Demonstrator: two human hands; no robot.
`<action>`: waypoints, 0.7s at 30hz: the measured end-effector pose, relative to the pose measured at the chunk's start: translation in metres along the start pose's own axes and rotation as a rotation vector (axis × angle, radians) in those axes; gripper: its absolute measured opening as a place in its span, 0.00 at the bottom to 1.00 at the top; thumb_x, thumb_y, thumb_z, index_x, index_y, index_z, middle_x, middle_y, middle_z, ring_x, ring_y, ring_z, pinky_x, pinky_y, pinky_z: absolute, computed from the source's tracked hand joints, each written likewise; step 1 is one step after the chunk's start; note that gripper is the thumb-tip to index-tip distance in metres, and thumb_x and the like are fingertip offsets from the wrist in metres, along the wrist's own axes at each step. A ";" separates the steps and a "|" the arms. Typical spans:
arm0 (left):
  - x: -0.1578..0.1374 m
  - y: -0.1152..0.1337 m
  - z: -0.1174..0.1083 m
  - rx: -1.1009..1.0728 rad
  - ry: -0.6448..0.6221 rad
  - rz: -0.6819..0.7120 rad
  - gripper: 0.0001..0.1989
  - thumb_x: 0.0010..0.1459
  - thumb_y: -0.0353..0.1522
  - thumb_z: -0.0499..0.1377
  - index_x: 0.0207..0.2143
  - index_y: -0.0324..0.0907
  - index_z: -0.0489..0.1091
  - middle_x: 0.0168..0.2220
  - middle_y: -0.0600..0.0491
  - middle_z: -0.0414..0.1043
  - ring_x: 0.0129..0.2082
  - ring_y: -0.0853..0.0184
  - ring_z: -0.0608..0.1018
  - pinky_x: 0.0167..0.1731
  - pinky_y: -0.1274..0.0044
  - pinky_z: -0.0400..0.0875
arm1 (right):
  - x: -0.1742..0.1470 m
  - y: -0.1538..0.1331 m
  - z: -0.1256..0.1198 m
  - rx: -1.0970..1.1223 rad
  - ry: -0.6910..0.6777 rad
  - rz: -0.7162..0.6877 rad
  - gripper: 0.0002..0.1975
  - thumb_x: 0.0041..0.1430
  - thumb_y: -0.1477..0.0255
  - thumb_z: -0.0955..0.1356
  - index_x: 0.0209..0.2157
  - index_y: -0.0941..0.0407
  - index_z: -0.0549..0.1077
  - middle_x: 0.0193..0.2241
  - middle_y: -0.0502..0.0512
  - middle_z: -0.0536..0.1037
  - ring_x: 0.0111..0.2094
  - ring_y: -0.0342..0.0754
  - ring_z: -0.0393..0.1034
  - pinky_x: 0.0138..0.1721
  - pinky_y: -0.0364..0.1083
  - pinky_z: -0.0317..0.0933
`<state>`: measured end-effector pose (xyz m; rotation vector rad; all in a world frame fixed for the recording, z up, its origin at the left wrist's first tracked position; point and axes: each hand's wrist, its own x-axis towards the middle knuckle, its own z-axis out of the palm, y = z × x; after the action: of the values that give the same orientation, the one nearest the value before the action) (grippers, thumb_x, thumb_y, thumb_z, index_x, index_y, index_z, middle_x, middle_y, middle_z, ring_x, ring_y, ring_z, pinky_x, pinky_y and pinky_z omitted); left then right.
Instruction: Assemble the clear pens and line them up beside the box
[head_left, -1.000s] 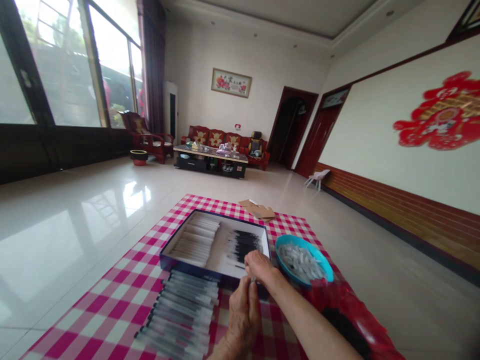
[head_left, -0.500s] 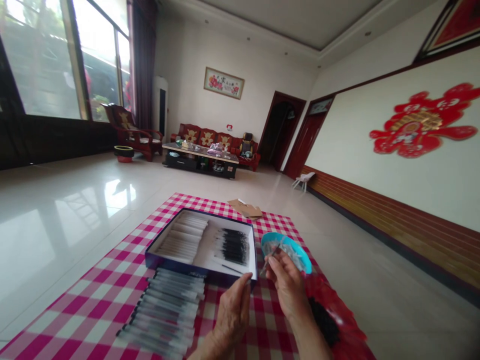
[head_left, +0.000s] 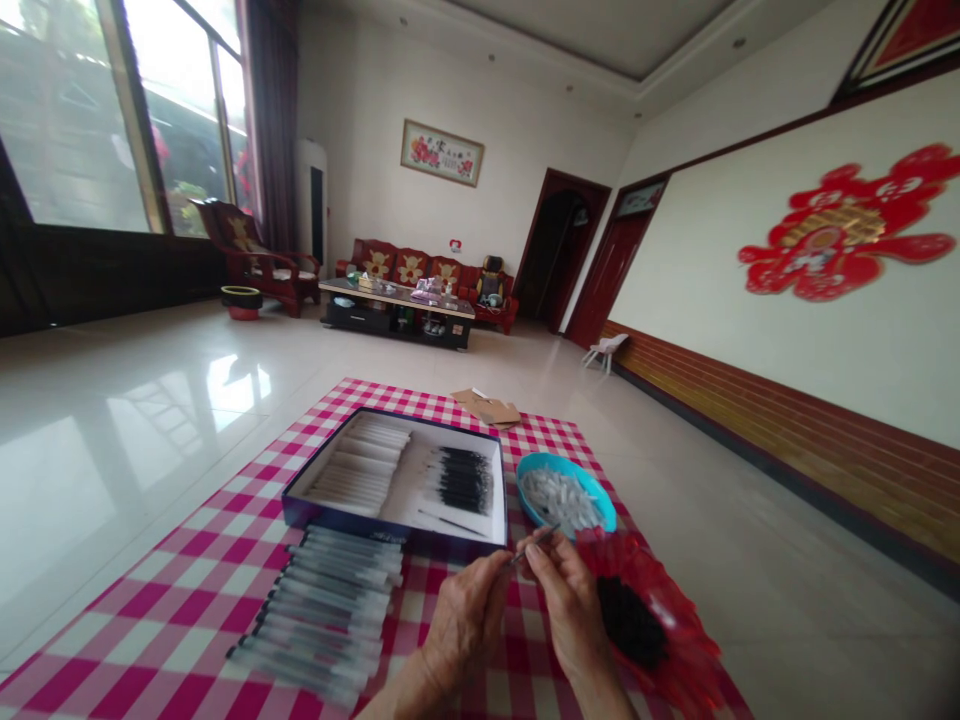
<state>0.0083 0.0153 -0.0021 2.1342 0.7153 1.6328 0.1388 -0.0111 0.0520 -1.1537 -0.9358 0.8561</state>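
Note:
My left hand (head_left: 466, 610) is closed in a pinch in front of the box. At its fingertips is the near end of a thin dark pen piece (head_left: 536, 543). The other end is gripped between the thumb and fingers of my right hand (head_left: 568, 590). The fingers partly hide this piece, so its exact kind is unclear. Beyond my hands, a shallow dark-blue box (head_left: 420, 540) holds white tubes (head_left: 360, 465) on the left and slim black pen pieces (head_left: 463, 480) on the right. One slim dark piece (head_left: 454, 523) lies apart near the box's front wall.
Several translucent pen barrels (head_left: 319, 610) lie in a row at the left. A blue bowl (head_left: 609, 505) of clear plastic pieces stands at the right, beside a red plastic bag (head_left: 686, 625) with small black parts (head_left: 630, 620). Flat cardboard (head_left: 486, 408) lies on the checked tablecloth (head_left: 172, 590).
My right hand has come away from the blue bowl and moved down towards my left hand, carrying the thin pen piece. The two hands' fingertips now meet at it. The view has shifted slightly.

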 end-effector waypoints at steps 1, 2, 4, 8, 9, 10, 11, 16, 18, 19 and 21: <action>0.000 -0.001 0.000 0.004 0.005 -0.001 0.13 0.64 0.27 0.49 0.49 0.42 0.65 0.36 0.49 0.77 0.33 0.68 0.79 0.34 0.79 0.74 | -0.001 0.001 -0.002 -0.002 -0.002 -0.002 0.15 0.48 0.61 0.73 0.34 0.55 0.72 0.31 0.52 0.77 0.34 0.50 0.73 0.37 0.47 0.67; 0.000 -0.001 0.000 0.005 0.005 -0.006 0.13 0.64 0.27 0.49 0.49 0.42 0.65 0.36 0.49 0.77 0.33 0.68 0.80 0.35 0.79 0.74 | -0.003 0.002 -0.004 0.001 -0.007 0.001 0.14 0.48 0.61 0.73 0.33 0.55 0.73 0.31 0.52 0.77 0.36 0.50 0.73 0.38 0.47 0.67; 0.000 -0.001 0.000 0.001 -0.016 -0.030 0.13 0.64 0.28 0.49 0.49 0.42 0.66 0.37 0.49 0.77 0.35 0.68 0.80 0.37 0.79 0.74 | -0.006 0.003 -0.006 0.007 -0.029 0.020 0.14 0.48 0.61 0.73 0.33 0.55 0.74 0.34 0.54 0.78 0.39 0.52 0.73 0.41 0.48 0.66; -0.001 0.000 0.000 -0.018 -0.076 -0.061 0.14 0.64 0.28 0.50 0.50 0.43 0.66 0.38 0.50 0.77 0.35 0.68 0.80 0.37 0.80 0.73 | -0.010 0.005 -0.007 -0.058 -0.110 0.015 0.14 0.46 0.62 0.74 0.33 0.56 0.75 0.37 0.56 0.78 0.41 0.54 0.72 0.43 0.50 0.65; -0.001 0.000 0.000 -0.015 -0.076 -0.059 0.14 0.64 0.28 0.50 0.50 0.43 0.67 0.36 0.50 0.77 0.33 0.69 0.79 0.36 0.80 0.73 | -0.010 0.006 -0.006 -0.081 -0.123 0.007 0.14 0.47 0.62 0.74 0.33 0.56 0.75 0.38 0.56 0.78 0.42 0.54 0.72 0.44 0.50 0.65; -0.001 0.000 0.001 -0.007 -0.069 -0.053 0.13 0.64 0.28 0.50 0.49 0.42 0.68 0.34 0.50 0.77 0.31 0.69 0.79 0.34 0.81 0.73 | -0.010 0.007 -0.006 -0.103 -0.136 0.004 0.14 0.47 0.62 0.73 0.33 0.56 0.76 0.39 0.57 0.78 0.42 0.54 0.72 0.44 0.49 0.65; 0.000 0.000 0.001 0.007 -0.059 -0.049 0.13 0.63 0.28 0.50 0.47 0.41 0.69 0.32 0.50 0.76 0.29 0.69 0.78 0.31 0.81 0.72 | -0.009 0.007 -0.006 -0.118 -0.147 0.006 0.14 0.47 0.62 0.73 0.34 0.56 0.76 0.39 0.57 0.78 0.42 0.54 0.72 0.44 0.49 0.65; 0.004 0.005 0.000 0.128 -0.092 -0.117 0.11 0.60 0.26 0.49 0.32 0.41 0.72 0.21 0.54 0.68 0.19 0.72 0.71 0.21 0.84 0.65 | -0.008 0.007 -0.014 -0.112 -0.002 -0.039 0.19 0.51 0.60 0.71 0.43 0.55 0.73 0.39 0.57 0.77 0.39 0.52 0.73 0.34 0.46 0.67; 0.004 0.007 0.000 0.150 -0.122 -0.140 0.12 0.59 0.25 0.49 0.28 0.41 0.71 0.20 0.55 0.65 0.18 0.72 0.70 0.20 0.83 0.64 | -0.007 0.006 -0.018 -0.069 0.111 -0.085 0.18 0.54 0.60 0.69 0.44 0.54 0.71 0.39 0.56 0.78 0.35 0.49 0.73 0.30 0.44 0.66; 0.004 0.007 0.000 0.154 -0.127 -0.137 0.12 0.59 0.25 0.49 0.28 0.41 0.71 0.20 0.55 0.65 0.18 0.72 0.70 0.20 0.83 0.64 | -0.006 0.006 -0.020 -0.047 0.151 -0.099 0.17 0.55 0.60 0.69 0.43 0.54 0.71 0.38 0.55 0.78 0.34 0.48 0.73 0.29 0.43 0.66; 0.003 0.007 0.000 0.152 -0.119 -0.105 0.11 0.59 0.25 0.49 0.33 0.41 0.71 0.22 0.54 0.67 0.20 0.71 0.71 0.22 0.82 0.66 | -0.006 0.006 -0.020 0.007 0.202 -0.100 0.15 0.54 0.60 0.69 0.40 0.54 0.71 0.36 0.54 0.79 0.33 0.48 0.73 0.30 0.44 0.67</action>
<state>0.0100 0.0111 0.0043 2.2357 0.9234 1.4255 0.1551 -0.0221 0.0422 -1.1540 -0.8162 0.6485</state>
